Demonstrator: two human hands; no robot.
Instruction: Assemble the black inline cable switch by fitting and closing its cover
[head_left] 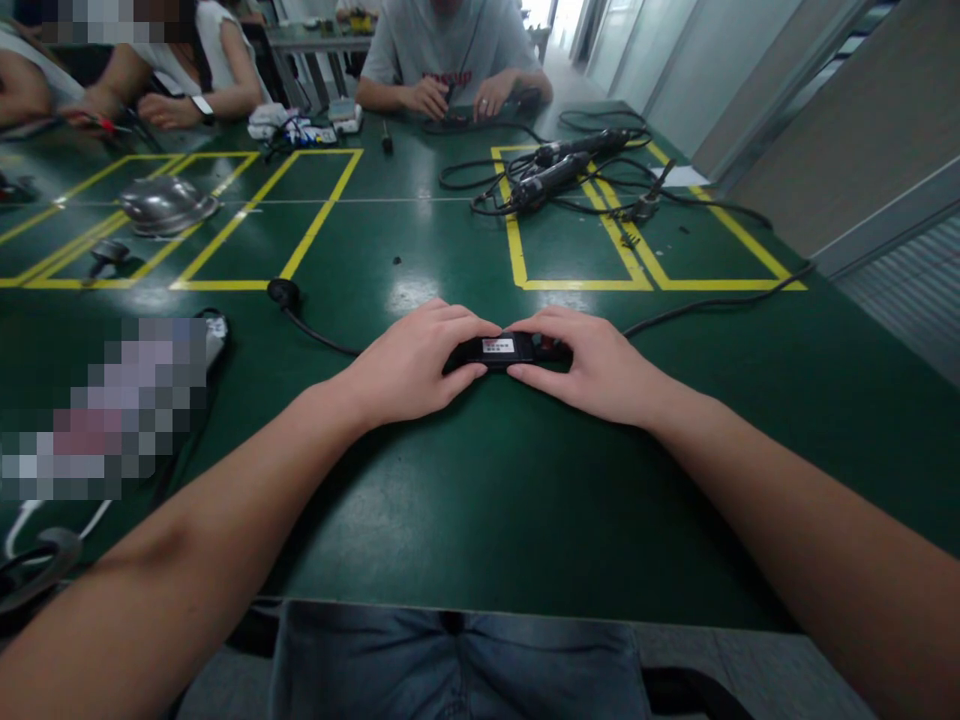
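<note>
Fingers (471, 326) of our left hand (409, 360) and right hand (604, 365) pinch a small black case (520, 348) at the centre of the frame, with our index fingertips along its upper edge and our thumbs along its lower one. Its white label (498, 346) faces up between our hands, which nearly meet over it. Whether the case rests on the green tabletop (420, 500) or sits slightly above it, we cannot tell.

From beside our left hand, a black cord (319, 338) runs to a round black plug (283, 292) left of centre. Another length of cord (712, 304) emerges behind our right hand and stretches to the tabletop's edge at centre right; our hands hide where either one ends.

Yellow tape (322, 215) marks out boxes across the upper half of the frame. A shiny metal bowl (165, 205) lies at upper left, and black cylindrical tools (551, 182) lie among looped cords at upper right. At top centre, a person in a grey shirt (442, 50) sits across from us, both hands near a dark object.
</note>
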